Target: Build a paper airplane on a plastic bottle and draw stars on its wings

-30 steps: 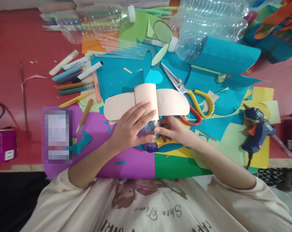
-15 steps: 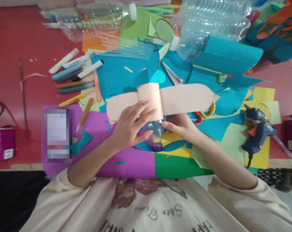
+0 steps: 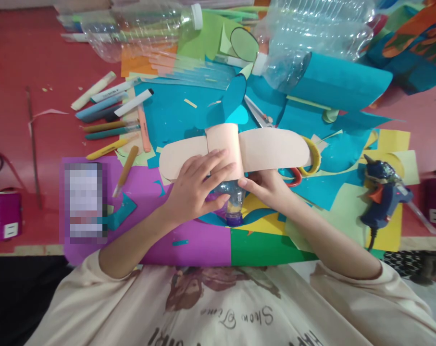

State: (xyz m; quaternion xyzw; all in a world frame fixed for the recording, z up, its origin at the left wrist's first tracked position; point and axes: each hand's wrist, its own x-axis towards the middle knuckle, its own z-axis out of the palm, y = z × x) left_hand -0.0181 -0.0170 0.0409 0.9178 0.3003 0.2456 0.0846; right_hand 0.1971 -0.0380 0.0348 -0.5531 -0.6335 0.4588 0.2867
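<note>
A small clear plastic bottle (image 3: 235, 196) lies with its purple cap toward me, its middle wrapped in pale peach paper (image 3: 223, 137). Wing-like peach strips stick out to the left (image 3: 181, 150) and right (image 3: 275, 148). At its far end stand blue paper pieces (image 3: 235, 91). My left hand (image 3: 199, 185) rests over the wrap and the bottle's neck side, fingers curved round it. Gripping the bottle from the other side is my right hand (image 3: 268, 186), thumb on the edge of the wrap and its other fingers partly hidden beneath the right wing.
Scissors with yellow and red handles (image 3: 313, 158) lie partly under the right wing. A glue gun (image 3: 385, 194) is at the right, markers (image 3: 105, 108) and a blurred phone (image 3: 85, 199) at the left. Large clear bottles (image 3: 311, 29) and straws lie at the back among paper sheets.
The right wing's outer end looks shorter and rounder, showing more of the yellow scissor handle. Both hands stay almost in place on the bottle.
</note>
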